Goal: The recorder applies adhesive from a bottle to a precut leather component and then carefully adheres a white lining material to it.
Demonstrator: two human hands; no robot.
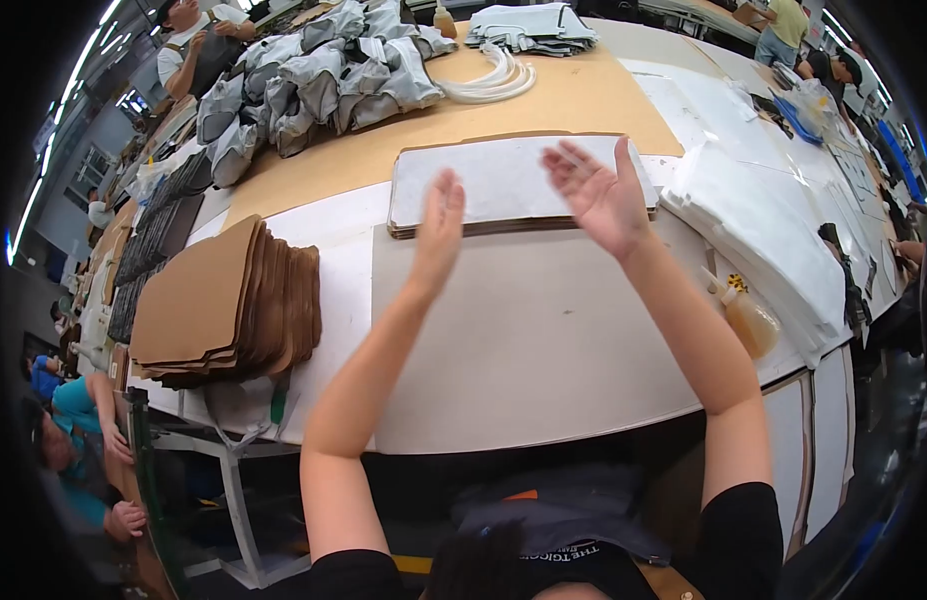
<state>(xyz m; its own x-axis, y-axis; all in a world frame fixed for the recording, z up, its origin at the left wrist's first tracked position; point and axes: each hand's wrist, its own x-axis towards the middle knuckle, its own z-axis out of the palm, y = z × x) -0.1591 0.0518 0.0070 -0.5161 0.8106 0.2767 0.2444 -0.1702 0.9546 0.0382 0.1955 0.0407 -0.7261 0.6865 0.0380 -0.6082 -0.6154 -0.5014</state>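
Both my hands are raised over a stack of rectangular pieces (498,175) with a white top sheet and brown layered edges, at the back of a grey board (543,330). My left hand (439,225) is near the stack's left front, fingers stretched out and blurred, holding nothing visible. My right hand (598,205) is above its right half, palm turned up and inward, fingers spread with nothing in them. Whether either touches the stack I cannot tell. A pile of brown cut pieces (193,310) lies to the left of my left forearm.
Grey fabric pieces (323,80), white tubing coils (488,85) and folded pieces (528,30) lie at the back. White sheets (743,230) and a glue bottle (751,325) are on the right. Co-workers (73,430) are around the edges, one close at lower left.
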